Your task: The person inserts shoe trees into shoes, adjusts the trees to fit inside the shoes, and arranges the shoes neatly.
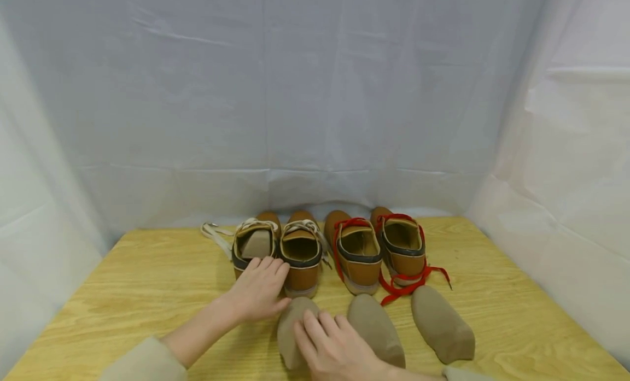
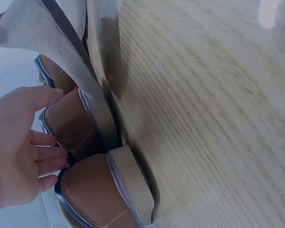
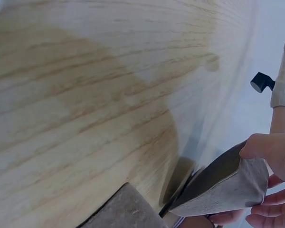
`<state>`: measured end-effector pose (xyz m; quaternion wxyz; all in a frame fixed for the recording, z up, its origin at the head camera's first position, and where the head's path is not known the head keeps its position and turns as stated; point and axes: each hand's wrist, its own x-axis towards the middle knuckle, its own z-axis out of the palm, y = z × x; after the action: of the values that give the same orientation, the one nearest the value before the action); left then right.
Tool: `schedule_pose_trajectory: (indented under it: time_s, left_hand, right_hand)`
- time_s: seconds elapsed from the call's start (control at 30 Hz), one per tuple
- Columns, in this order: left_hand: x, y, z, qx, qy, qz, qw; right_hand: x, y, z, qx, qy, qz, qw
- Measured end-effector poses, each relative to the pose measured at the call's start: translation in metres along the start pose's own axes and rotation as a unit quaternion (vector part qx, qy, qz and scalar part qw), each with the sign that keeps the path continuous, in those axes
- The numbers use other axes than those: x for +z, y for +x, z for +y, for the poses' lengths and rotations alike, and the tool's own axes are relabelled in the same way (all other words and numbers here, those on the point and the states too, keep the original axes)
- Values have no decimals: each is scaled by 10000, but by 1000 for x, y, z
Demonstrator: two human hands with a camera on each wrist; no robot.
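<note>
My right hand [image 1: 337, 345] pinches a grey-brown insole [image 1: 290, 332] by its near end, thumb on one face and fingers on the other. In the right wrist view this insole [image 3: 228, 190] is tilted up off the table. My left hand [image 1: 260, 291] hovers at the heels of the two white-laced brown shoes, its fingers loosely extended and holding nothing. Inside the leftmost shoe [image 1: 239, 263] sits another insole [image 1: 257, 244]. Beside it, the second white-laced shoe [image 1: 302, 277] has an open collar. In the left wrist view the held insole [image 2: 42, 31] rises beyond my left hand [image 2: 14, 147].
Two brown shoes with red laces, one [image 1: 361, 269] nearer the middle and one [image 1: 406, 261] at the right, stand in the same row. Two more insoles, one [image 1: 376, 326] in the middle and one [image 1: 443, 326] farther right, lie on the wooden table [image 1: 162, 282]. White sheeting [image 1: 315, 97] surrounds the table.
</note>
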<state>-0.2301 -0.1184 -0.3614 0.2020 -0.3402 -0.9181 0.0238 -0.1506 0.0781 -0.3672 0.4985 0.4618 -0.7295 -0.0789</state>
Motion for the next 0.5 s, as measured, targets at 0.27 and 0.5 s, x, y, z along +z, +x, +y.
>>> schedule_pose_trajectory:
  time_s: [0.27, 0.5]
  left_hand:
    - [-3, -1, -1, 64, 40, -134, 9999]
    - [-7, 0, -1, 41, -71, -447, 9990]
  right_hand:
    - [-1, 0, 8, -92, 328, -307, 9989]
    - [-5, 3, 18, 3, 678, -719, 9951]
